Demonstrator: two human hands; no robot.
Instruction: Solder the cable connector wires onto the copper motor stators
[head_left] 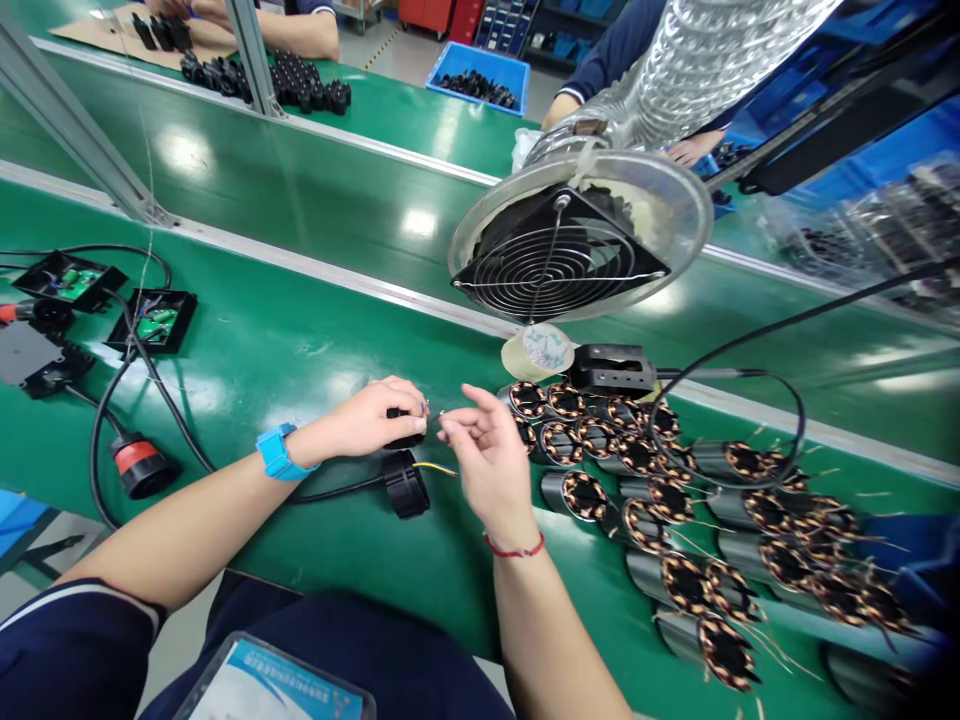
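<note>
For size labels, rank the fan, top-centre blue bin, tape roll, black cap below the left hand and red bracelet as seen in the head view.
1. Fan
2. Blue bin
3. Tape roll, black cap: too alike to rank
4. Red bracelet

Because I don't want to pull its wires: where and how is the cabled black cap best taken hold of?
Take the cap by its round outer wall, probably from the near side. The cable leaves at left, thin wires stick out at right, and the left hand is just beyond, so the near side looks freest.
</note>
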